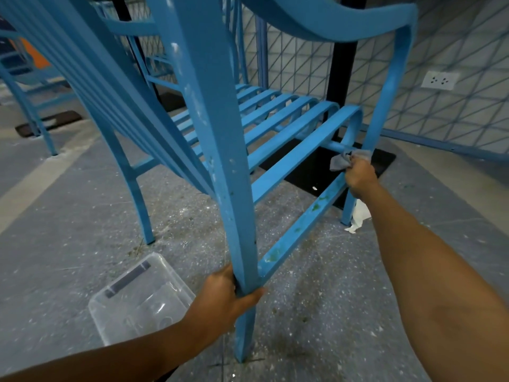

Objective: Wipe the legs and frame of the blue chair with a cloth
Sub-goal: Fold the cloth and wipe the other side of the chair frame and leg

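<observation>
Head view: clear tub [137, 299] (on floor [68, 202]) beside left hand [225, 296].

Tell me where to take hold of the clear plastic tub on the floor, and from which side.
Pinch the long left rim of the clear rectangular plastic tub, coming from above on its left. It seems to lie open side up, so the thin wall offers a grip there. Its right side is crowded by the left hand gripping the blue metal chair leg.
</observation>
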